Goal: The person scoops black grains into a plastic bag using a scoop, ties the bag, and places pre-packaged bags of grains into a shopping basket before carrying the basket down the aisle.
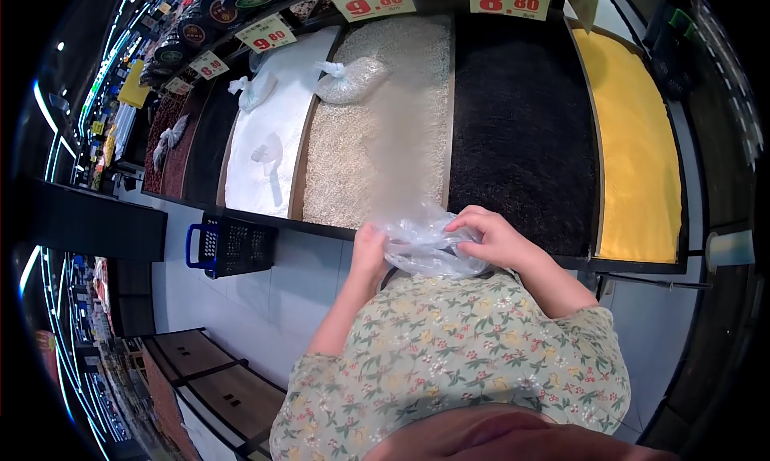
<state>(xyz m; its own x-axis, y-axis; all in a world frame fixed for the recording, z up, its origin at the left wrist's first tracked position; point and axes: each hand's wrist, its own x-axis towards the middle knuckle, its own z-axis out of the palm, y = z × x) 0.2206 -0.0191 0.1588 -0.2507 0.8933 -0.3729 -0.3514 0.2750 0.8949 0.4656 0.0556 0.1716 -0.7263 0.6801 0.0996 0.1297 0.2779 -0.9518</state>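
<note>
A long bin display is stretching across the aisle, its biggest bays showing black grain, pale grain and yellow grain, with white grain spreading further left. Down on the floor, a blue basket is sitting to the left. Up on the grain, two knotted bags are lying: a filled bag on the pale bay, a smaller bag on the white.

And here, right at the front edge, the left hand is pinching one side of a plastic bag while the right hand is curling its fingers round the other: each grip is closing on film. So the bag is already being handled, but no grain is showing inside; filling and knotting are seemingly remaining undone. It's looking clear, thin, crumpled and slack, catching whitish glints; whether its mouth is gaping, I'm not managing to tell.
</note>
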